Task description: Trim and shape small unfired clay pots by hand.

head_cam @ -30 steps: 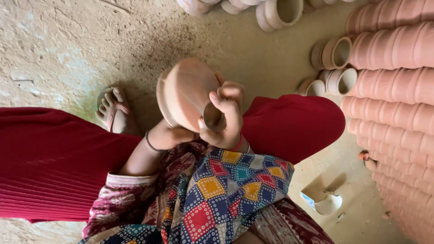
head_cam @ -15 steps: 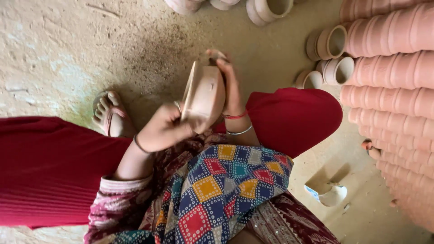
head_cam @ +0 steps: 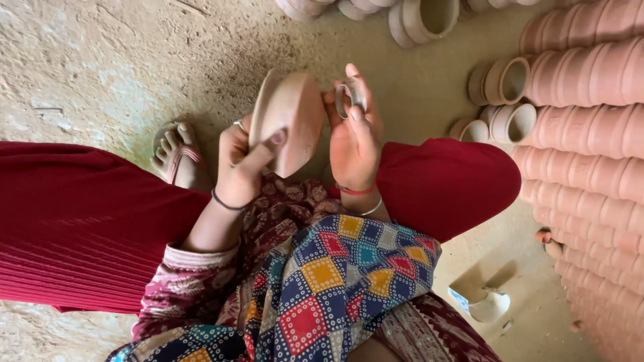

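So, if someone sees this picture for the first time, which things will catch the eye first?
First the clay bowl at the centre, gripped by the left hand, while the right hand pinches a small ring beside it. Next come the stacked rows of terracotta pots along the right edge. Then the bright red trousers across the lap and the patchwork cloth below.

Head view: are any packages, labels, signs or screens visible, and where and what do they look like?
No signs or screens.
White cup: on the dirt floor at lower right, near the stacked clay pots; small and round, with a blue patch that may be a label, too small to tell.
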